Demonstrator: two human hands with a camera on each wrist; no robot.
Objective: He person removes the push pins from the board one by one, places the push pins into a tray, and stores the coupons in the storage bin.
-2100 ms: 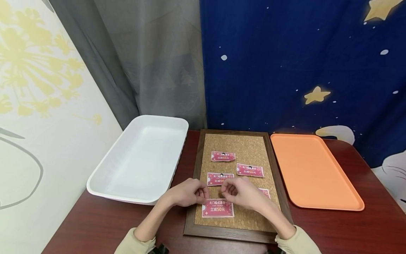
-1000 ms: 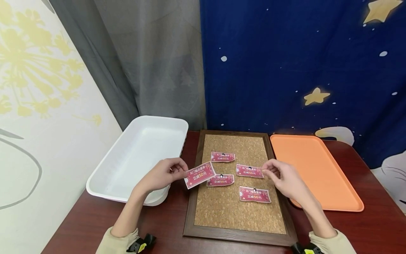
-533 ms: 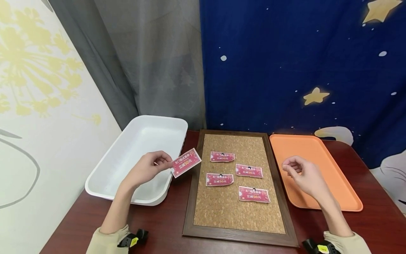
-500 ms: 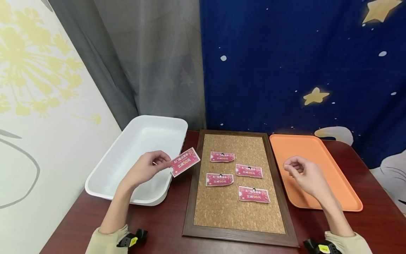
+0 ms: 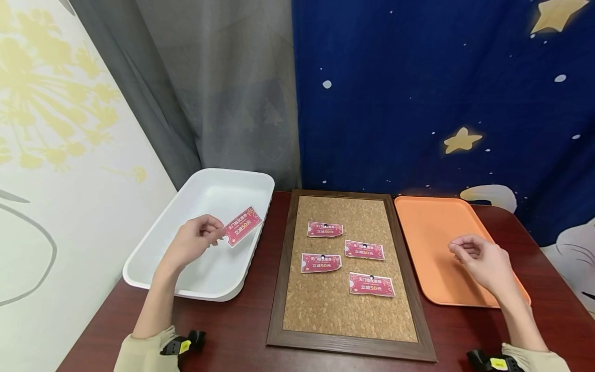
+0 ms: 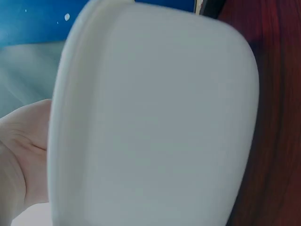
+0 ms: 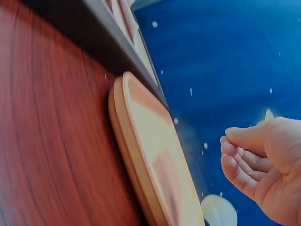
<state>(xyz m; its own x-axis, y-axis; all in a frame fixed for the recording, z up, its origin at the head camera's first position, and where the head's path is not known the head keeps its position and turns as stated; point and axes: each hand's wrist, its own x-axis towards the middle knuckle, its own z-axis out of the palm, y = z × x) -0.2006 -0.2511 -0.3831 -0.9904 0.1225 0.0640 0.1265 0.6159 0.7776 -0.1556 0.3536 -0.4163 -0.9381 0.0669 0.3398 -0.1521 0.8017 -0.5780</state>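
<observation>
My left hand (image 5: 195, 238) pinches a pink paper coupon (image 5: 243, 226) by its left end, over the white tub (image 5: 153, 284). In the left wrist view the tub's wall (image 6: 160, 117) hides the fingers and the coupon; only part of the left hand (image 6: 30, 150) shows. My right hand (image 5: 484, 261) is above the orange tray (image 5: 437, 232), thumb and index fingertips together, other fingers curled. In the right wrist view the right hand (image 7: 263, 165) shows the same pinch; anything small between the fingertips cannot be made out.
Between tub and tray lies a cork board (image 5: 344, 320) with a brown wooden frame. Several coupons, among them a lower right one (image 5: 372, 285), are fixed to it with small pins. The dark red table (image 5: 241, 330) runs up to the blue curtain (image 5: 395, 103).
The left hand took the lowest coupon off the board and carried it left over the tub. The right hand left the board and moved right over the orange tray.
</observation>
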